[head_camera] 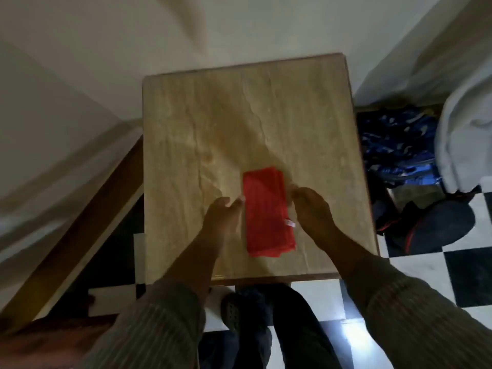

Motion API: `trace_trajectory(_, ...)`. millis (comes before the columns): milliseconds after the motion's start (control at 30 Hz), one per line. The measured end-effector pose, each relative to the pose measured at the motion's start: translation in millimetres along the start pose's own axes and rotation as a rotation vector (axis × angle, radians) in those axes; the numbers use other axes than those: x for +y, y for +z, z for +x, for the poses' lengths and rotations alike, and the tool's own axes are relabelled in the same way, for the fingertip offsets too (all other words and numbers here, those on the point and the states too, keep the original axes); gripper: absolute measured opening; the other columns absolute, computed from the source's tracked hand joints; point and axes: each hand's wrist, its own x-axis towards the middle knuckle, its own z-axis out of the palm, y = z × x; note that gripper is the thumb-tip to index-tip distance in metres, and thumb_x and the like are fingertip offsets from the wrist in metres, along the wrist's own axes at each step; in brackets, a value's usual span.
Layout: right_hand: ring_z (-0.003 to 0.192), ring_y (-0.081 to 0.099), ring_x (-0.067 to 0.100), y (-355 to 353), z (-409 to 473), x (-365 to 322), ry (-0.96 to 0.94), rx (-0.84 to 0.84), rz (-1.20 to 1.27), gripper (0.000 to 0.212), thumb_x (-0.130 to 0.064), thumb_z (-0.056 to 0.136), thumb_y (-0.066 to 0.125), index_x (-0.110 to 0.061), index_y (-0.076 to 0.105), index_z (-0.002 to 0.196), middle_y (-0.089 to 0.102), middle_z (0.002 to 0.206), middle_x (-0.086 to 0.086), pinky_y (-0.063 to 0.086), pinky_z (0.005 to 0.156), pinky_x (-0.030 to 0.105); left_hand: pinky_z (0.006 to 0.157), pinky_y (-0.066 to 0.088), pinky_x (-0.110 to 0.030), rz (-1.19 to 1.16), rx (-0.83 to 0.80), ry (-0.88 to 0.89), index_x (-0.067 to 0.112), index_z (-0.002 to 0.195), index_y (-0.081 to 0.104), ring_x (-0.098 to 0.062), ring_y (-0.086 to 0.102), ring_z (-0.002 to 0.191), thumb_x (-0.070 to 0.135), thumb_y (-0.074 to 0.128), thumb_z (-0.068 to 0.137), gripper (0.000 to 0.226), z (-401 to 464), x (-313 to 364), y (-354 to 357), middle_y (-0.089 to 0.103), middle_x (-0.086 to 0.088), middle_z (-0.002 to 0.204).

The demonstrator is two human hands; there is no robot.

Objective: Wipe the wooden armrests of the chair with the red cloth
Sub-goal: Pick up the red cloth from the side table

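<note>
A folded red cloth lies flat on a small beige stone-topped table, near its front edge. My left hand rests at the cloth's left edge, fingertips touching it. At the right edge, my right hand has its fingertips against the cloth. Neither hand has lifted the cloth. A slanted wooden armrest of the chair shows at the lower left, beside the table.
A blue patterned bag and white fabric lie right of the table, with a dark bag below them. Black-and-white checkered floor lies in front. My foot stands under the table's front edge. Pale walls surround.
</note>
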Motion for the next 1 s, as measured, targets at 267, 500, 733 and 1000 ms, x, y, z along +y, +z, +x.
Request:
trace_trajectory(267, 0.086, 0.071, 0.022, 25, 34, 42, -0.035, -0.039, -0.078, 0.026, -0.036, 0.092, 0.066, -0.013, 0.072, 0.103, 0.074, 0.093, 0.006, 0.057, 0.079, 0.039, 0.078, 0.051, -0.030, -0.036, 0.127, 0.065, 0.016, 0.112, 0.064, -0.022, 0.064, 0.097, 0.023, 0.060, 0.093, 0.021, 31, -8, 56, 0.067, -0.001, 0.104)
trace_trajectory(500, 0.080, 0.069, 0.021, 22, 34, 39, -0.073, -0.125, -0.016, 0.006, -0.016, 0.093, 0.065, -0.022, 0.065, 0.091, 0.068, 0.083, -0.001, 0.058, 0.073, 0.035, 0.095, 0.054, -0.040, -0.156, 0.157, 0.033, 0.015, 0.109, 0.063, -0.023, 0.064, 0.102, 0.011, 0.061, 0.092, 0.018, 20, -16, 52, 0.068, -0.006, 0.111)
trace_trajectory(733, 0.084, 0.071, 0.024, 43, -8, 17, -0.053, -0.242, 0.022, 0.007, -0.018, 0.095, 0.063, -0.018, 0.065, 0.102, 0.069, 0.096, 0.008, 0.057, 0.064, 0.029, 0.088, 0.057, -0.044, -0.356, 0.186, 0.015, 0.017, 0.120, 0.061, -0.023, 0.067, 0.096, 0.012, 0.058, 0.096, 0.025, -33, -42, 13, 0.068, -0.007, 0.110)
trace_trajectory(1000, 0.074, 0.071, 0.009, 106, -99, -18, -0.209, -0.443, -0.075, 0.005, -0.015, 0.095, 0.063, -0.018, 0.065, 0.099, 0.070, 0.094, 0.006, 0.055, 0.060, 0.022, 0.064, 0.054, -0.024, -0.548, 0.327, 0.076, 0.024, 0.116, 0.057, -0.014, 0.063, 0.088, 0.014, 0.053, 0.100, 0.019, -118, -113, -66, 0.065, 0.000, 0.105)
